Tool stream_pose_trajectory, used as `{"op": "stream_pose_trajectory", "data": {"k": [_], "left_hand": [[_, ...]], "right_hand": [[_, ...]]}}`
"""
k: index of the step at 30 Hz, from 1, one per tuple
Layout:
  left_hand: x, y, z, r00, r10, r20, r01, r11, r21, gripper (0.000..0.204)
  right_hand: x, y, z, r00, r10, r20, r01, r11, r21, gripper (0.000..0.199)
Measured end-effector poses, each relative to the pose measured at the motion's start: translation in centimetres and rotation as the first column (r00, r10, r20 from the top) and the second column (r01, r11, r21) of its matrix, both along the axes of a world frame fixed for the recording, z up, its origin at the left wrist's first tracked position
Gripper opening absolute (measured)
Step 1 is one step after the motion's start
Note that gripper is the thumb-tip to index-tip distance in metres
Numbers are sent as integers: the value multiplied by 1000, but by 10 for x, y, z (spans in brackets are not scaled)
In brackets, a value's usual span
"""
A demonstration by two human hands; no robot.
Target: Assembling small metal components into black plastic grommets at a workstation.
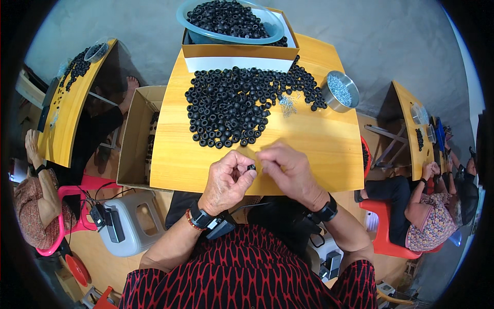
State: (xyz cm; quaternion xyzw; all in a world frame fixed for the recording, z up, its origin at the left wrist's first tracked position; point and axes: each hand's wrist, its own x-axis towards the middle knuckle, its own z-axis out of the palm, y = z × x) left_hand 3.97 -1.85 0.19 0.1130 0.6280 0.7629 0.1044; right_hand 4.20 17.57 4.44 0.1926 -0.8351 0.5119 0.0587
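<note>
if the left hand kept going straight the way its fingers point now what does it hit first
Probably the right hand: the left hand points at it, pinching a small black ring between them. Depth is hard to judge.

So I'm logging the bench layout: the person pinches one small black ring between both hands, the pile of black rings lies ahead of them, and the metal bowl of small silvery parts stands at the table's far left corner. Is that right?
Not quite. In the head view the metal bowl of silvery parts stands at the table's far right, not left. The rest holds: both hands, left and right, pinch one small black ring, with the pile of black rings ahead.
</note>
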Motion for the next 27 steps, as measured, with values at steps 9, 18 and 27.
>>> {"op": "stream_pose_trajectory", "data": {"k": [9,18,27], "left_hand": [[1,-7,8,997,-41,-59,33,991,-130,10],[0,-7,9,994,-45,-99,29,987,-159,10],[1,-5,5,998,-9,-63,4,997,-77,13]], "right_hand": [[-35,-13,-4,992,1,-130,29,974,226,19],[-38,-17,-15,975,76,-209,38,869,493,24],[-42,-4,-12,984,-23,-174,85,931,354,16]]}}
